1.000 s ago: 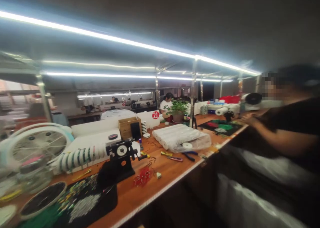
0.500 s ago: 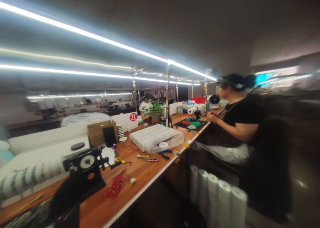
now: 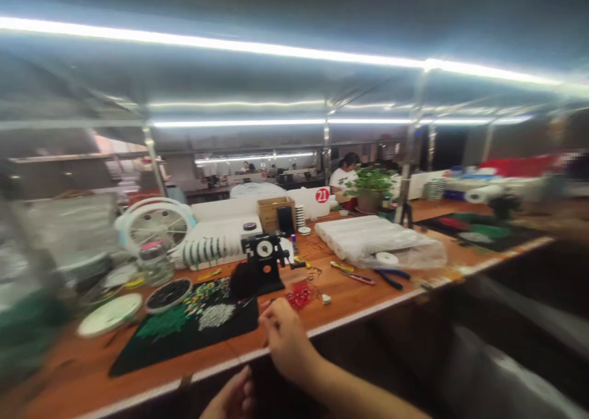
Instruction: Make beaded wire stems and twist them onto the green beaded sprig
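My right hand (image 3: 286,336) is at the table's front edge, fingers curled together near the corner of a black mat (image 3: 193,345); what it holds, if anything, is too small to name. Lower down, my left hand (image 3: 232,397) is partly cut off by the bottom of the view, its fingers curled, and their contents cannot be made out. On the mat lie green pieces (image 3: 163,322), grey-white pieces (image 3: 216,316) and mixed coloured ones (image 3: 207,295). Behind my right hand stands a black winding device (image 3: 265,262) with a dial and crank. Red pieces (image 3: 300,294) lie beside it.
White wrapped rolls (image 3: 359,238), dark blue pliers (image 3: 391,278) and a pink-handled tool (image 3: 358,278) lie to the right. A potted plant (image 3: 370,189) stands behind, near a metal post (image 3: 407,180). A round white lid (image 3: 110,315) and a dark-filled bowl (image 3: 169,295) are at left.
The view has swung left, bringing the black mat and both my hands into sight. The co-worker at the right is now almost wholly out of view.
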Motion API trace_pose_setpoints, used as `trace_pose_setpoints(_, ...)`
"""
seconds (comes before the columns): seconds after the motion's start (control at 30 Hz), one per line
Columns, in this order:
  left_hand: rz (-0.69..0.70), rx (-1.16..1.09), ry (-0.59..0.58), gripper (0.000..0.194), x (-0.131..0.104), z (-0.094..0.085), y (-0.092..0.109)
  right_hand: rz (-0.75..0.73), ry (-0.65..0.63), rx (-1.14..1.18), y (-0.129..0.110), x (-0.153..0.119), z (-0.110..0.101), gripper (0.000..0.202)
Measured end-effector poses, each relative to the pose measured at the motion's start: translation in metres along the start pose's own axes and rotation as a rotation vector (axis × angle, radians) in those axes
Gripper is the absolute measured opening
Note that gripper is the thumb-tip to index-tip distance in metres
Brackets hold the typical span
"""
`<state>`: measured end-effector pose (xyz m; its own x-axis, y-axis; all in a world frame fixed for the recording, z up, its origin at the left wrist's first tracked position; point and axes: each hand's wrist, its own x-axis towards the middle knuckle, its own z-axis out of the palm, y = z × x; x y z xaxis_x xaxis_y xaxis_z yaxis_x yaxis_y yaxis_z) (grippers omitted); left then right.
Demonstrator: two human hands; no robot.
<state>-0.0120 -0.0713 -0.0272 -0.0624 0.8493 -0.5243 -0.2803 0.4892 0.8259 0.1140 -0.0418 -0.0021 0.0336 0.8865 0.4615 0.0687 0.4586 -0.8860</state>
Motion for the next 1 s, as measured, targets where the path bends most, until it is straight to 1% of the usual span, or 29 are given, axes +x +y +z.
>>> trace_pose_setpoints(0.03, -0.001, -0.062, 0.025, 0.008, -0.003, -0.005, -0.002, 0.070, -0.034, 0.051, 0.003, -0.002, -0.001, 0.018)
trace_pose_setpoints(0.07, 0.005, -0.142, 0.037, 0.011, -0.007, -0.007, -0.004, 0.224, -0.090, 0.153, 0.007, -0.006, -0.002, 0.020)
trace_pose_setpoints(0.13, -0.008, -0.416, -0.023, 0.016, -0.014, -0.005, -0.008, 0.477, -0.212, 0.363, 0.013, -0.021, -0.004, 0.027)
trace_pose_setpoints(0.17, -0.022, -0.490, -0.051, 0.018, -0.018, -0.003, -0.010, 0.562, -0.255, 0.452, 0.016, -0.030, -0.004, 0.030)
trace_pose_setpoints(0.2, -0.028, -0.552, -0.066, 0.020, -0.021, -0.001, -0.012, 0.597, -0.274, 0.517, 0.018, -0.039, -0.004, 0.032)
trace_pose_setpoints(0.27, -0.051, -0.614, -0.100, 0.019, -0.026, 0.002, -0.017, 0.574, -0.268, 0.576, 0.019, -0.057, -0.003, 0.030)
trace_pose_setpoints(0.37, -0.069, -0.640, -0.140, 0.016, -0.031, 0.000, -0.024, 0.471, -0.243, 0.507, 0.012, -0.071, -0.002, 0.022)
trace_pose_setpoints(0.47, -0.096, -0.632, -0.184, 0.017, -0.032, -0.002, -0.029, 0.415, -0.229, 0.384, 0.003, -0.074, -0.003, 0.019)
trace_pose_setpoints(0.6, -0.111, -0.603, -0.245, 0.032, -0.033, -0.001, -0.029, 0.355, -0.183, 0.241, 0.000, -0.076, -0.003, 0.020)
trace_pose_setpoints(0.8, -0.076, -0.640, -0.173, 0.020, -0.035, 0.002, -0.026, 0.280, -0.196, 0.175, 0.006, -0.083, -0.004, 0.019)
trace_pose_setpoints(0.9, -0.082, -0.648, -0.179, 0.021, -0.035, 0.001, -0.026, 0.261, -0.190, 0.178, 0.004, -0.083, -0.005, 0.019)
trace_pose_setpoints(1.0, -0.088, -0.647, -0.193, 0.021, -0.034, 0.001, -0.026, 0.282, -0.184, 0.222, 0.001, -0.082, -0.005, 0.021)
